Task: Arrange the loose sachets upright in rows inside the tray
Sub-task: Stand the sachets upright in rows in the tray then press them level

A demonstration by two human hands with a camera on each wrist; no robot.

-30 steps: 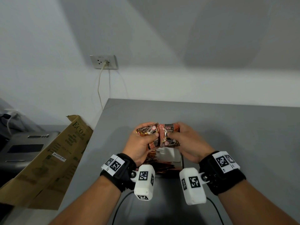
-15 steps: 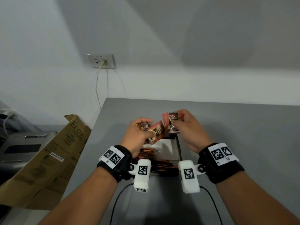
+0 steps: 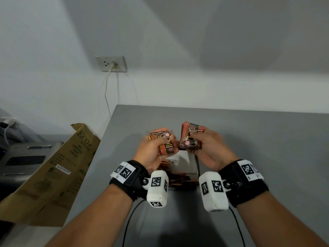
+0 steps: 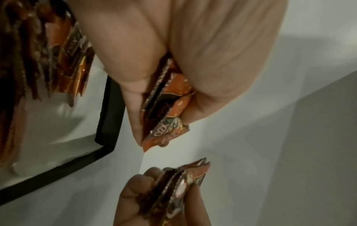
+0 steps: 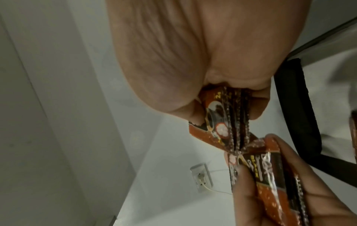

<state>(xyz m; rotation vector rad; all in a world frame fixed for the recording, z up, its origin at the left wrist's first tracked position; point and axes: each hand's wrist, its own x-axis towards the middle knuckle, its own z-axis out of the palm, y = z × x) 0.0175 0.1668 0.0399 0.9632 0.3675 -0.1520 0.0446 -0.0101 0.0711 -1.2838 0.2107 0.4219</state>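
Off to the left a flattened cardboard box (image 3: pixel 44 168) leans against the grey tabletop (image 3: pixel 267 148), and on the wall above it a cord runs down from a socket (image 3: pixel 111 63). Over the tabletop both hands are raised, side by side but apart. The left hand (image 3: pixel 153 150) has its fingers and thumb curled round a small bundle of orange-and-black sachets (image 3: pixel 164 142), print facing up. Just right of it, the right hand (image 3: pixel 210 148) pinches its own stack of sachets (image 3: pixel 190 138) on edge, thumb across the front. Below and between the wrists sits the black-rimmed tray (image 3: pixel 197 164), white inside, with more sachets (image 3: pixel 178 177) standing packed at its near end.
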